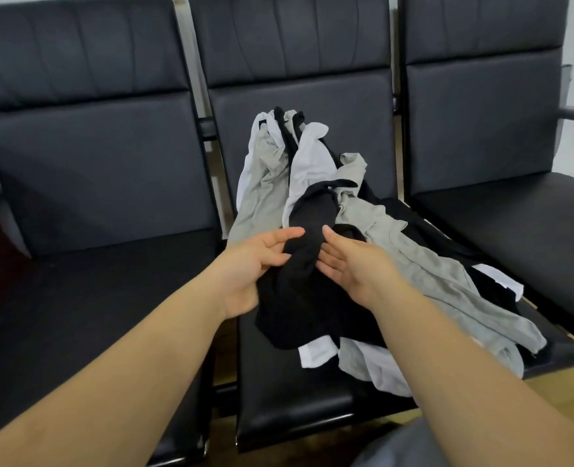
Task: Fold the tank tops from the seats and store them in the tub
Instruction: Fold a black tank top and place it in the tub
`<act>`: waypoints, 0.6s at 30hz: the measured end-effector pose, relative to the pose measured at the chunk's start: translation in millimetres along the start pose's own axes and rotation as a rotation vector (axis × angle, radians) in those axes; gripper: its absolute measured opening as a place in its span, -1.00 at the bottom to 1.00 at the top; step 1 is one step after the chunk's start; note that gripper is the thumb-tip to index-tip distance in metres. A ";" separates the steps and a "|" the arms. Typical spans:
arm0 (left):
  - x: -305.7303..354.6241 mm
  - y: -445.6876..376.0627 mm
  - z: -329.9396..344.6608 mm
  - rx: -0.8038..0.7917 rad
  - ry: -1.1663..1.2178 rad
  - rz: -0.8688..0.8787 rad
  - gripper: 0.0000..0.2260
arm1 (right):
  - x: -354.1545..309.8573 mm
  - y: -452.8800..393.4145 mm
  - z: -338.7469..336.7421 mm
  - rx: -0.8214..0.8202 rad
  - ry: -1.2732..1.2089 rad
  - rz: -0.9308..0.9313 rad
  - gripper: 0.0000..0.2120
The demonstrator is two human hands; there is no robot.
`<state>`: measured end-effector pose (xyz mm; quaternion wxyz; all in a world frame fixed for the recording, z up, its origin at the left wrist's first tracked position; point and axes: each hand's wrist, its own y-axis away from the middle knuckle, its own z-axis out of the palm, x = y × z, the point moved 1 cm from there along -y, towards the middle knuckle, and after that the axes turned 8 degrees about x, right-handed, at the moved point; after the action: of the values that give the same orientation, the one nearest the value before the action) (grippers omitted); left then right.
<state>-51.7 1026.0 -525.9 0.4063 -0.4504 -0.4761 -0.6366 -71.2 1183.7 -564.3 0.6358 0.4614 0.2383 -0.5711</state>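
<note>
— Two bare forearms are reaching in from the bottom edge, and the left hand (252, 261) and right hand (353, 264) are meeting over the heap. What are they doing?

— They are closing in on a crumpled black tank top (304, 281) from both sides. The left hand's fingers (284, 234) are lying nearly straight against the cloth, palm turned inward; the right hand's fingers (329, 254) are also extended and touching it. Neither hand is clenching, and I am not seeing a real pinch on the fabric yet.

— Where is that top sitting?

— It is resting on the front of a jumbled pile of white, grey and black tank tops (316, 183), which is spreading across the middle black padded seat (279, 392) and climbing up against its backrest.

— So how far along is the job looking?

— Very early, I am judging. Nothing in the pile is looking folded; every garment is lying tangled. The left black padded seat (76, 315) and the right black padded seat (531, 210) are carrying no clothes that I can see.

— And the tub?

— It is not showing anywhere in view, so I cannot tell whether anything is already stored in it.

— What is remaining, then?

— By my reckoning, nearly everything: separating this black top, folding it, then working through the rest, one after another.
</note>
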 end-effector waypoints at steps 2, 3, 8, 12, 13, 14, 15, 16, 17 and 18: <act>-4.1 2.0 -5.0 -0.004 -0.074 -0.009 -0.62 | 5.4 -3.8 7.2 -0.002 -0.047 0.052 -0.82; -5.8 3.0 -8.0 -0.006 -0.097 -0.008 -0.61 | 7.7 -4.5 11.0 -0.013 -0.053 0.076 -0.84; -12.1 9.6 -22.0 -0.145 -0.214 -0.006 -0.58 | 17.7 -10.8 22.6 -0.029 0.045 0.121 -0.69; -14.8 10.4 -34.9 -0.143 -0.301 -0.002 -0.69 | 21.2 -11.9 32.1 -0.012 0.012 0.056 -0.68; -15.2 8.1 -38.7 -0.081 -0.249 -0.006 -0.75 | 18.6 -8.8 34.7 -0.041 0.001 0.003 -0.72; -15.7 5.2 -43.0 -0.014 -0.164 -0.027 -0.76 | 15.5 -1.5 37.8 -0.093 0.017 -0.057 -0.78; -16.7 2.1 -47.9 0.048 -0.070 -0.055 -0.70 | 13.4 8.7 41.6 -0.152 0.069 -0.116 -0.81; -17.0 -0.7 -52.2 0.090 -0.002 -0.085 -0.65 | 13.1 20.2 45.7 -0.210 0.160 -0.170 -0.85; -16.1 -1.7 -54.6 0.105 0.036 -0.117 -0.62 | 15.3 31.5 49.7 -0.267 0.284 -0.215 -0.89; -15.4 -2.2 -55.7 0.116 0.051 -0.147 -0.60 | 19.2 42.8 53.8 -0.313 0.430 -0.238 -0.91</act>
<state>-60.1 973.8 -549.1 0.3958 -0.3735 -0.5334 -0.6476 -38.3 1124.4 -541.9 0.5625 0.4369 0.5053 -0.4872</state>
